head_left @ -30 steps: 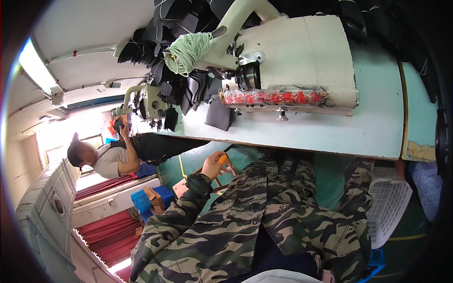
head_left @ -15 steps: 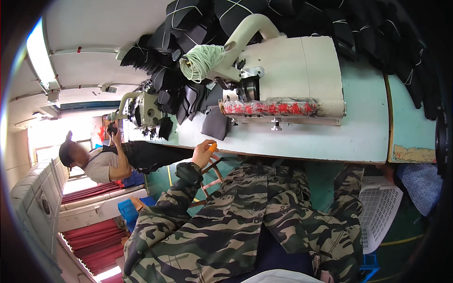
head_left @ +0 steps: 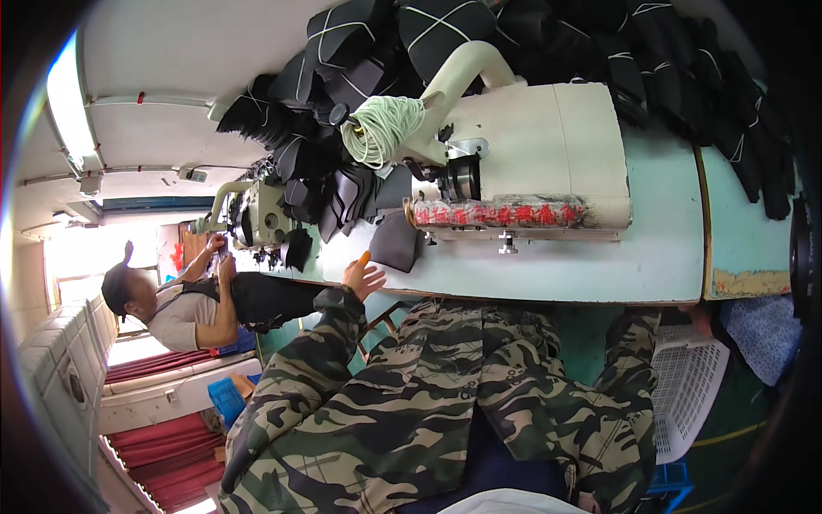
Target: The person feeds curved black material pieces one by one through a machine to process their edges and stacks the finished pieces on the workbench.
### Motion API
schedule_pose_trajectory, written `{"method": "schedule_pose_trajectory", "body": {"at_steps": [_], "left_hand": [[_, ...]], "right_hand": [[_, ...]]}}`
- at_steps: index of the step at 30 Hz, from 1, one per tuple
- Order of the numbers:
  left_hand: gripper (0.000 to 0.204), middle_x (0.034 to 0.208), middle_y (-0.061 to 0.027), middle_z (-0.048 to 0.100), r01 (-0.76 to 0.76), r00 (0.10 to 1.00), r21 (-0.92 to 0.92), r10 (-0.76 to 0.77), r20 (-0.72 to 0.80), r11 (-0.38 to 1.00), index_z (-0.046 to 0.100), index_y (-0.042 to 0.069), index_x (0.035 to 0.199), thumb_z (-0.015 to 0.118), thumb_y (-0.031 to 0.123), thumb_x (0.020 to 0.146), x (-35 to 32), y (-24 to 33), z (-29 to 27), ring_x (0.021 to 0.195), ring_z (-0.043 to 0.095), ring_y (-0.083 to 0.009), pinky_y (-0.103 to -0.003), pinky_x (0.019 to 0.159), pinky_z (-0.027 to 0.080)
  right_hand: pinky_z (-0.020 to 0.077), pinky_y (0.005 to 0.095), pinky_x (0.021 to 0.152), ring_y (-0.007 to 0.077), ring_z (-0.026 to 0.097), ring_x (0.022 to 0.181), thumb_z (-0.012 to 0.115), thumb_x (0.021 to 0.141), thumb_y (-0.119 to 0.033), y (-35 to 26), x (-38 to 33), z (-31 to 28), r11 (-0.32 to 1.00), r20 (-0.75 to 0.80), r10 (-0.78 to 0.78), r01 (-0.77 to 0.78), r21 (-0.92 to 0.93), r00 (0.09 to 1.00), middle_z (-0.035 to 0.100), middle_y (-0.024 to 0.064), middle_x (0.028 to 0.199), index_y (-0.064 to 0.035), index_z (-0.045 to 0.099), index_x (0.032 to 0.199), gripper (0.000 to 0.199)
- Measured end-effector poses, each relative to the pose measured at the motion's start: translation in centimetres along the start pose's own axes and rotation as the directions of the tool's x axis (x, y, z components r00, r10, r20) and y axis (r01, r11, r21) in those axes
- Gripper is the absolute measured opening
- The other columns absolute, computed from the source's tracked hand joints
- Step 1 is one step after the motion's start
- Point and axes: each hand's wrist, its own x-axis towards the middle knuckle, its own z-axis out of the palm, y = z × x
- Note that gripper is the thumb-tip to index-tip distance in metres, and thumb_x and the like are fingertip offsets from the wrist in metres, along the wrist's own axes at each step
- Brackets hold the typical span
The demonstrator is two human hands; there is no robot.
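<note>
My left hand (head_left: 363,277) is raised at the table's front edge, beside a dark grey curved fabric piece (head_left: 395,242) lying by the sewing machine (head_left: 539,154). Its fingers are spread and it holds nothing. An orange finger cover (head_left: 364,258) sits on one digit. My right arm, in a camouflage sleeve (head_left: 632,343), reaches to the table's front edge. The right hand itself does not show. A cone of pale green thread (head_left: 381,128) is mounted on the machine's arm.
Bundles of tied black pieces (head_left: 342,34) are heaped at the back of the table (head_left: 664,240). A white plastic basket (head_left: 689,385) stands at the right, by blue patterned cloth (head_left: 760,334). At the left, a person (head_left: 184,308) stands near another sewing machine (head_left: 267,214).
My left hand has turned and spread its fingers, moving slightly left. The machine and table sit slightly lower in view. The person at left has brought both hands together lower down.
</note>
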Motion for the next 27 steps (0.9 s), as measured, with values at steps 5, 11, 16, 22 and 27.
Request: {"method": "schedule_pose_trajectory", "body": {"at_steps": [5,11,16,22,27], "left_hand": [[0.048,0.117,-0.0219,0.039,-0.049,0.989,-0.136,0.067,0.131,0.99,0.022,0.006,0.133,0.04,0.017,0.089,2.6,-0.3,1.4,0.107,0.049,-0.0374,-0.051,0.089,0.048],[0.046,0.128,-0.0264,0.04,-0.043,0.998,-0.041,0.045,0.048,0.998,0.024,0.005,0.135,0.033,0.015,0.091,0.0,0.5,2.0,0.102,0.058,-0.0368,-0.043,0.081,0.052],[0.042,0.114,-0.0221,0.053,-0.197,0.972,0.122,0.21,-0.106,0.973,0.032,0.004,0.13,0.039,0.021,0.092,-0.6,1.5,0.1,0.087,0.065,-0.0322,-0.037,0.063,0.054],[0.028,0.09,-0.0159,0.062,-0.589,0.807,0.208,0.556,0.198,0.781,0.05,0.002,0.115,0.049,0.016,0.09,-2.2,9.3,4.3,0.069,0.067,-0.0254,-0.03,0.054,0.052],[0.018,0.075,-0.007,0.063,-0.943,0.315,0.099,0.759,0.569,0.317,0.061,0.003,0.099,0.053,0.01,0.085,-4.2,17.1,13.8,0.062,0.063,-0.0119,-0.025,0.056,0.047]], "right_hand": [[0.046,0.0323,0.059,0.0196,0.059,0.07,0.058,0.085,-0.036,-0.5,0.7,-0.2,0.999,0.024,0.003,-0.004,0.04,1.0,0.063,0.0082,0.088,-0.0048,0.058,0.108,0.039],[0.0466,0.0309,0.056,0.0185,0.06,0.066,0.057,0.086,-0.035,0.7,2.6,-1.7,0.992,0.038,0.034,-0.039,0.119,0.999,0.064,0.0071,0.084,-0.0045,0.06,0.106,0.036],[0.0471,0.0297,0.053,0.0176,0.061,0.062,0.057,0.087,-0.034,1.6,2.2,-2.3,0.974,0.095,0.064,-0.083,0.212,0.993,0.065,0.0062,0.081,-0.0042,0.062,0.103,0.034],[0.0477,0.0282,0.049,0.0166,0.061,0.058,0.056,0.088,-0.032,0.9,-10.9,4.9,0.97,0.49,0.026,-0.14,0.197,0.871,0.067,0.0051,0.077,-0.0038,0.064,0.101,0.032],[0.0494,0.0291,0.06,0.017,0.061,0.062,0.061,0.083,-0.03,-19.1,-28.2,12.9,0.585,0.385,-0.731,0.808,-0.07,0.563,0.066,0.0094,0.084,-0.0048,0.062,0.103,0.032]]}}
